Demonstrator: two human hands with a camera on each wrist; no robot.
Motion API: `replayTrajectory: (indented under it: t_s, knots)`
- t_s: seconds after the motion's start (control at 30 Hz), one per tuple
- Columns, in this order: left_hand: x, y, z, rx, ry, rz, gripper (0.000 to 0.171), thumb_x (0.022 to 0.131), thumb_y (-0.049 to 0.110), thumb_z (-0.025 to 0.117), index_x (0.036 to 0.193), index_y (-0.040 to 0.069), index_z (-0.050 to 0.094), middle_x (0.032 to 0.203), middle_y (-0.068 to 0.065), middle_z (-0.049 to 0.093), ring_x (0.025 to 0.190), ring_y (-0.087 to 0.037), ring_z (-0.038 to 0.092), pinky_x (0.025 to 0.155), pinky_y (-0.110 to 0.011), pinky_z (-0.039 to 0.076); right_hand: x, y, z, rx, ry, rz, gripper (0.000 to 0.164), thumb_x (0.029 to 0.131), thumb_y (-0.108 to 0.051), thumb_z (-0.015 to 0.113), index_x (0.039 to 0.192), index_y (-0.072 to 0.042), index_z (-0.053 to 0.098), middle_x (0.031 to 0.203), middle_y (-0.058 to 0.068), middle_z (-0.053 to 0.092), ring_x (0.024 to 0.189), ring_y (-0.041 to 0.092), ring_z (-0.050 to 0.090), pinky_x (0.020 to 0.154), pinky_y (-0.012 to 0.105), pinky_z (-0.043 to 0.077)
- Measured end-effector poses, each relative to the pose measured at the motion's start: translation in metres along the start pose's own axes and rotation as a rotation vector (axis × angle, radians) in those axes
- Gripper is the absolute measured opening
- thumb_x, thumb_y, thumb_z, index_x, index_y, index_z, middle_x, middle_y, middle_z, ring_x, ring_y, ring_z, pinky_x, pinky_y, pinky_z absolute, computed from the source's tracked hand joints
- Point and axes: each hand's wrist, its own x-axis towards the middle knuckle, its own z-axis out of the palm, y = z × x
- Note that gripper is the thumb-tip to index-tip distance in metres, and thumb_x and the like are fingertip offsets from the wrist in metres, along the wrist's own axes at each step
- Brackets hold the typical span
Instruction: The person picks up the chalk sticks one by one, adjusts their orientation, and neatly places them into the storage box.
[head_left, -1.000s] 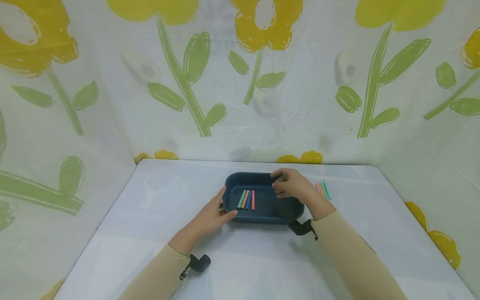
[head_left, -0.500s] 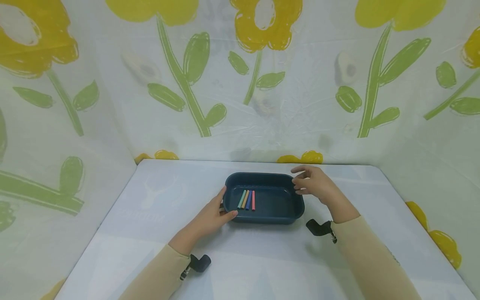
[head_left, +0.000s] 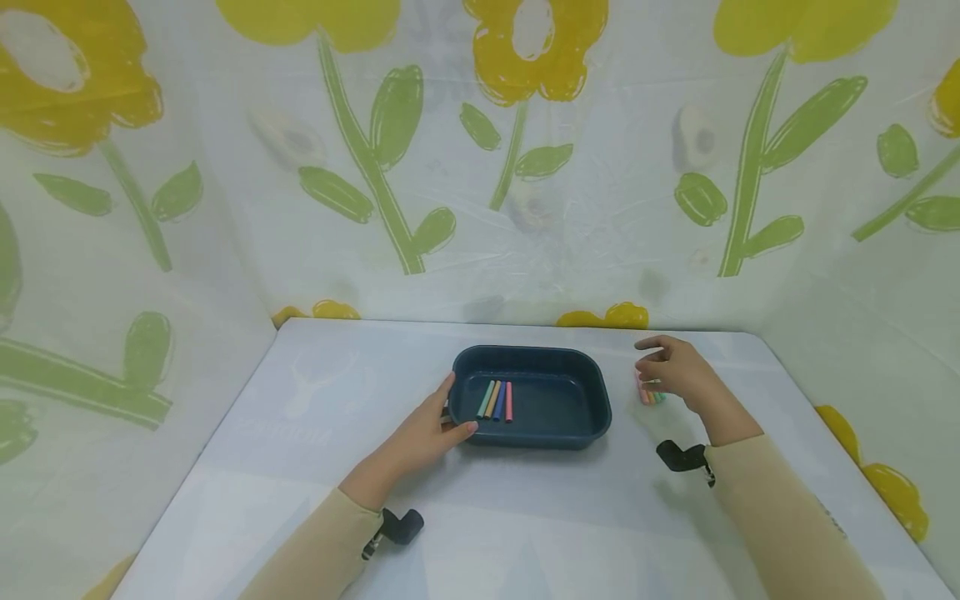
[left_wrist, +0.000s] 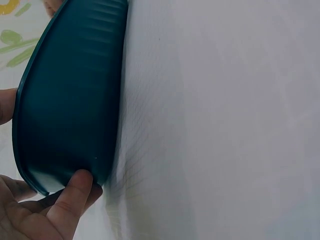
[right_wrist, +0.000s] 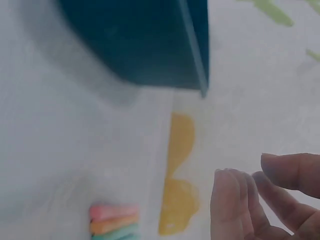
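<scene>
A dark blue rectangular tray sits on the white table. My left hand grips its left end, thumb at the front rim and fingers round the side; the left wrist view shows fingers against the tray wall. Inside, toward the left, lie several chalk sticks, green, orange, blue and pink, side by side. My right hand hovers right of the tray, fingers loosely bent and holding nothing. Partly hidden beneath it are more chalk sticks; the right wrist view shows pink, orange and green ones.
The white table ends at a back edge against a flower-printed cloth wall, with similar cloth at both sides. Black wrist cameras are strapped at each sleeve cuff.
My right hand has moved right, from above the tray's right part to over the chalk sticks on the table. The left hand, the tray and the chalk inside have stayed put.
</scene>
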Motion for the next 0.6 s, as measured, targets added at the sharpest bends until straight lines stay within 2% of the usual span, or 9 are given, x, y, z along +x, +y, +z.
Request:
replayTrajectory:
  t_s: [0.2, 0.43, 0.6]
  knots:
    - [-0.001, 0.001, 0.0, 0.002, -0.002, -0.001, 0.095, 0.095, 0.043, 0.068, 0.162, 0.01, 0.009, 0.164, -0.018, 0.02, 0.138, -0.036, 0.045, 0.113, -0.046, 0.038, 0.005, 0.022, -0.013, 0.007, -0.003, 0.036, 0.053, 0.102, -0.007, 0.055, 0.147, 0.011, 0.033, 0.126, 0.031, 0.052, 0.102, 0.032, 0.061, 0.089, 0.038, 0.058]
    - [-0.001, 0.003, -0.001, 0.002, 0.001, -0.008, 0.095, 0.095, 0.042, 0.069, 0.162, 0.01, 0.009, 0.164, -0.018, 0.02, 0.138, -0.036, 0.045, 0.113, -0.047, 0.038, 0.02, 0.043, -0.02, -0.009, 0.029, 0.156, 0.054, 0.101, -0.007, 0.056, 0.148, 0.009, 0.034, 0.13, 0.031, 0.05, 0.103, 0.031, 0.062, 0.085, 0.033, 0.06]
    - [0.0, 0.001, 0.001, 0.012, 0.003, -0.011, 0.096, 0.094, 0.043, 0.069, 0.162, 0.011, 0.009, 0.164, -0.017, 0.02, 0.139, -0.036, 0.044, 0.113, -0.047, 0.038, 0.029, 0.053, -0.024, -0.029, 0.017, 0.222, 0.055, 0.101, -0.008, 0.056, 0.149, 0.008, 0.033, 0.135, 0.032, 0.046, 0.107, 0.032, 0.059, 0.085, 0.033, 0.059]
